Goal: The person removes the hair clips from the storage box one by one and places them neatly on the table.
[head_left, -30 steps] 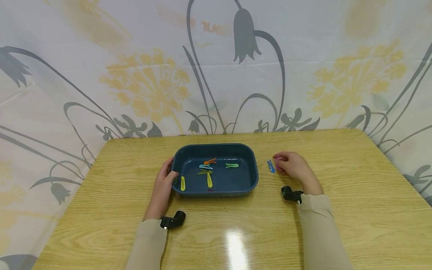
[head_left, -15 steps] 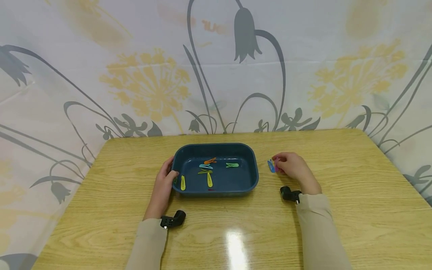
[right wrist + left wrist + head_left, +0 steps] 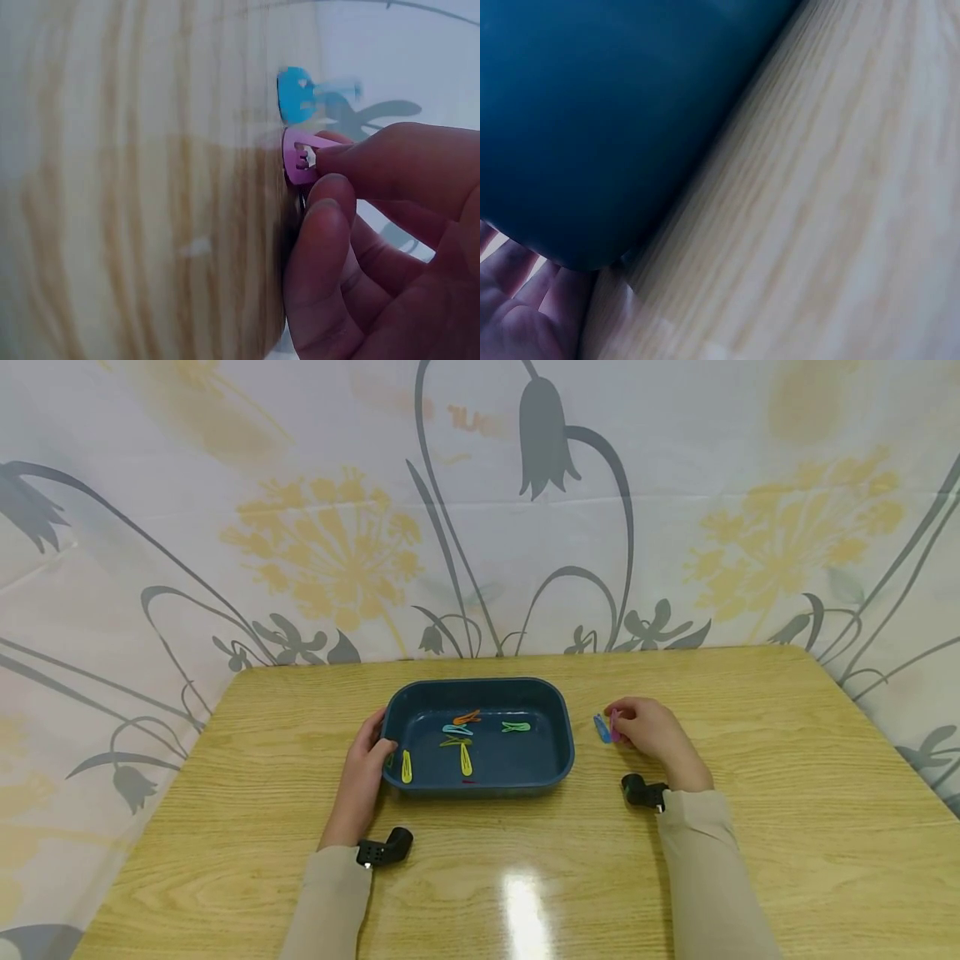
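Note:
On the table stands a dark blue rectangular tray (image 3: 480, 792) with rounded corners. My left hand (image 3: 366, 764) grips its left wall, thumb over the rim; in the left wrist view the fingers (image 3: 514, 266) lie along the tray's outer side. To the right of the tray, my right hand (image 3: 651, 727) pinches a pink snap hair clip (image 3: 300, 155) between thumb and fingers, low at the table top. Just left of it lies a blue hair clip (image 3: 602, 728), with its rounded end (image 3: 295, 95) close beside the pink one in the right wrist view.
Inside the tray lie several hair clips, among them an orange one (image 3: 467, 718), a light blue one (image 3: 457, 730), a green one (image 3: 516, 727) and a yellow one (image 3: 407, 767). A floral-patterned cloth (image 3: 480, 527) rises behind the wooden table (image 3: 247, 827).
My right hand keeps its pinch on the pink hair clip, with only a slight shift of wrist and clip. The left hand and the tray stay put.

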Demonstrator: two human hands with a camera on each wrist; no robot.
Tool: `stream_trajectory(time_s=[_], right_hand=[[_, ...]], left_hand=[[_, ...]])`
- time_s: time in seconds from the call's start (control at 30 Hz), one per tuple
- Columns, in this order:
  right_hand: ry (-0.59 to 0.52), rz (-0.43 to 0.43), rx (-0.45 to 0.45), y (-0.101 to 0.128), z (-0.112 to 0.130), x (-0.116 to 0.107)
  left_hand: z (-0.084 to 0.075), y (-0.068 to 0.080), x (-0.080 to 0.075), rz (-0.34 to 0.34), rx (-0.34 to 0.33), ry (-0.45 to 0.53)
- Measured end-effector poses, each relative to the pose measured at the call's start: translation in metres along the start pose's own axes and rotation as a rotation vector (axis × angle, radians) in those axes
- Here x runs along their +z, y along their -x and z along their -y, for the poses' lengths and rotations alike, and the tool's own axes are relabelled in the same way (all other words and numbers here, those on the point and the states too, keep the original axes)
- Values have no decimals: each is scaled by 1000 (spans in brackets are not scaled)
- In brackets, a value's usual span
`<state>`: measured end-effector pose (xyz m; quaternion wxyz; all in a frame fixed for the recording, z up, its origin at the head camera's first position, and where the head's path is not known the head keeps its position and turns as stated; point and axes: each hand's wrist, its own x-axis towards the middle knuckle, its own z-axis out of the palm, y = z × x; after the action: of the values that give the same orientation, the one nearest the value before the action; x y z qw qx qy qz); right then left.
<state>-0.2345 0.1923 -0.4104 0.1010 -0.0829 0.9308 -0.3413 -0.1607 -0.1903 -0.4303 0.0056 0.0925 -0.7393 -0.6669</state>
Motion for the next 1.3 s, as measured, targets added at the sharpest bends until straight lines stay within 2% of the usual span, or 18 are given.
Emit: stream_trajectory(time_s=[0.2, 0.47, 0.7, 1.07, 1.3], right_hand=[[0, -5, 22, 0, -1, 0], [-58, 4, 39, 1, -3, -3], [-88, -43, 19, 2, -2, -5], [-58, -119, -1, 1, 8, -5], [-121, -103, -36, 0, 16, -5]], left_hand=[[-1, 1, 0, -3, 3, 5], [-1, 0, -1, -1, -8, 2], [0, 0, -1, -7, -11, -3], [2, -1, -1, -7, -6, -6], [2, -1, 0, -4, -3, -7]])
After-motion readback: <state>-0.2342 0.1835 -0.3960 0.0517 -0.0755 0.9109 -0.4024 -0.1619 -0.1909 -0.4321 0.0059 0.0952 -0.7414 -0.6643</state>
